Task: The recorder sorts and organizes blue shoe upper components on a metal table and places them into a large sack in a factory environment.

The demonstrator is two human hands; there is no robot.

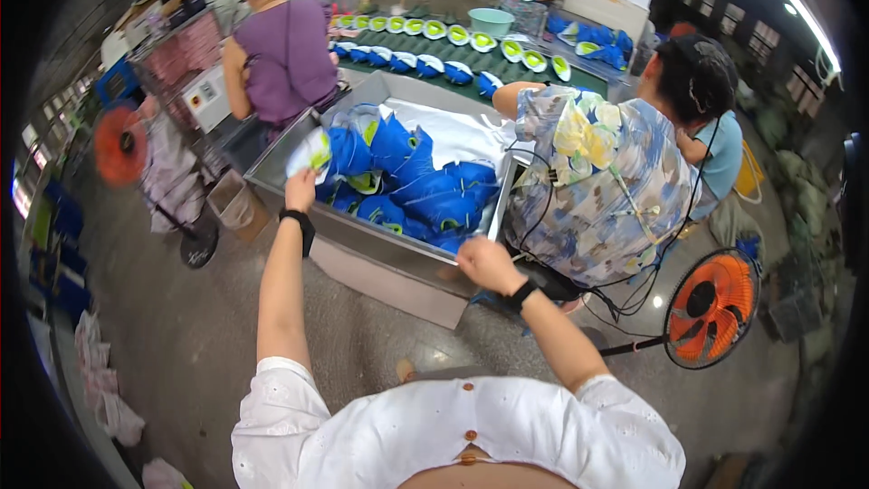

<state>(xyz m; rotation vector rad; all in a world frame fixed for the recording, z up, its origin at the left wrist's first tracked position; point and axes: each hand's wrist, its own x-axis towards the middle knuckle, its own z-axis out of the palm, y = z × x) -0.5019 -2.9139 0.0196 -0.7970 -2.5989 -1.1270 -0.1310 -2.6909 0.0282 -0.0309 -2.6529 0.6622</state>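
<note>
My left hand (301, 190) is closed on a white shoe upper (306, 156) with lime-green lining, blurred by motion, over the left side of a grey metal bin (389, 258). A heap of blue shoe uppers (398, 149) with green linings fills much of that bin. White sheet material (453, 131) lies behind and beside the heap. My right hand (487, 263) is curled closed at the bin's near right corner. Whether its fingers grip the rim or a small thing cannot be made out.
A green conveyor (407, 39) beyond the bin carries rows of shoe uppers. One co-worker (285, 59) sits at left, another (606, 172) close at right, with cables behind. Orange fans (712, 308) stand on both sides. A waste bin (233, 201) sits left of the metal bin.
</note>
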